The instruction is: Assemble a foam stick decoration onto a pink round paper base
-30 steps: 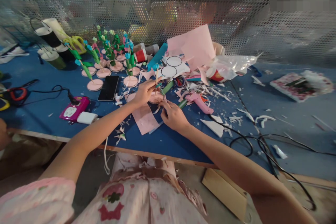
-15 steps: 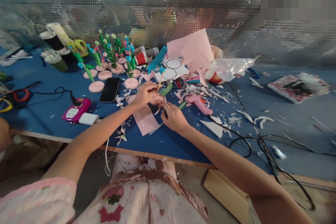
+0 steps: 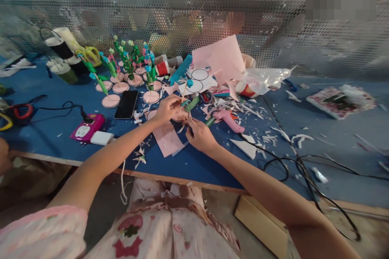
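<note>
My left hand is closed, its fingertips pinching a thin wooden stick topped with a small blue paper flower. The stick stands nearly upright over a round pink base. On the near right edge of that base, the fingers of my right hand are curled in a pinch. A green strip lies just behind the base. Under my hands is a pink paper sheet. Whether the stick's foot is fixed to the base I cannot tell.
Several flower stems on pink discs stand at the left behind a phone. To the right lie a pink glue gun, its black cable and paper scraps. A magenta power socket sits at the left, pink paper behind.
The blue flower's top has tipped slightly to the right and down. Both hands keep nearly the same place and grip; the view has shifted a little.
</note>
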Action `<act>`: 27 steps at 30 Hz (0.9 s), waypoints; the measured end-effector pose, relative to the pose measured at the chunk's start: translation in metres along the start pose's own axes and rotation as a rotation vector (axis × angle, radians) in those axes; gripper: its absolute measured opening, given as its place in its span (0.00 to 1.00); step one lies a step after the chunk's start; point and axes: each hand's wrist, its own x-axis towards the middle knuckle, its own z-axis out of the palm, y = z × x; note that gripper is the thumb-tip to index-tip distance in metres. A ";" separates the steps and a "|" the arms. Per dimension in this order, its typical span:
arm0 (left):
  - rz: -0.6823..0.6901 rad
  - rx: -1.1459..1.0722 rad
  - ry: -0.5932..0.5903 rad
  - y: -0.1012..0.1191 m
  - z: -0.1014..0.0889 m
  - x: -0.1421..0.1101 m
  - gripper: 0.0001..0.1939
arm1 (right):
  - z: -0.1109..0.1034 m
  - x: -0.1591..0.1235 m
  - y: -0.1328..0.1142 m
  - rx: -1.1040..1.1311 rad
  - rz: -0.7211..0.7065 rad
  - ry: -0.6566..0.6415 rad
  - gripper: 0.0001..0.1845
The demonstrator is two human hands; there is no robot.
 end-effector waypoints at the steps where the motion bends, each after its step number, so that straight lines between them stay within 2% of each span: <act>1: -0.006 -0.014 -0.002 0.001 0.001 0.000 0.11 | 0.000 0.000 0.000 -0.007 -0.001 0.001 0.18; 3: -0.007 -0.016 0.011 0.002 0.002 0.000 0.11 | 0.000 0.001 -0.001 -0.018 -0.007 0.006 0.18; 9: -0.028 0.088 0.167 0.003 0.002 0.003 0.05 | 0.001 0.001 -0.001 -0.025 -0.003 0.017 0.18; 13: -0.055 0.095 0.152 0.004 0.001 0.003 0.04 | 0.002 0.001 -0.001 -0.021 0.004 0.022 0.19; 24: -0.065 0.055 0.033 0.004 0.002 0.000 0.08 | 0.000 0.001 0.000 -0.004 0.009 -0.014 0.20; 27: -0.067 0.069 0.036 0.007 0.003 0.001 0.09 | 0.001 0.001 0.000 -0.025 -0.001 -0.014 0.20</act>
